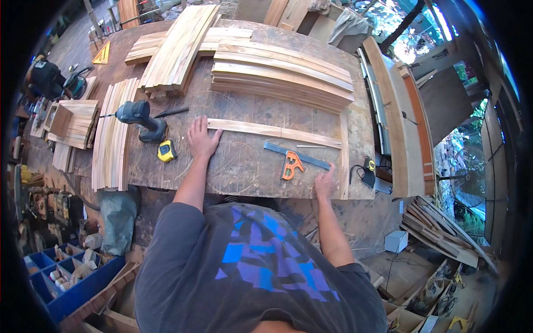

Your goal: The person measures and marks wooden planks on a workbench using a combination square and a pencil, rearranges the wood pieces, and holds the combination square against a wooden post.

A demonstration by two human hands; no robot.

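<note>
A narrow wooden slat [266, 130] lies across the workbench, its right end meeting a second slat [344, 161] set crosswise. My left hand [203, 139] rests flat at the first slat's left end, fingers stretched out. Below that slat is a combination square [291, 161] with a steel blade and an orange head. The fingers of my right hand [325, 181] close on the blade's right end. Between slat and blade lies a thin pale stick [311, 146]. A yellow tape measure [166, 151] and a cordless drill [143, 119] stand left of my left hand.
Stacks of wooden strips [283, 75] fill the bench's far side, and another stack [114, 133] lies at the left. A dark chisel-like tool [173, 111] is near the drill. Long boards [397, 116] stand beyond the right edge. A blue divided crate [72, 283] sits lower left.
</note>
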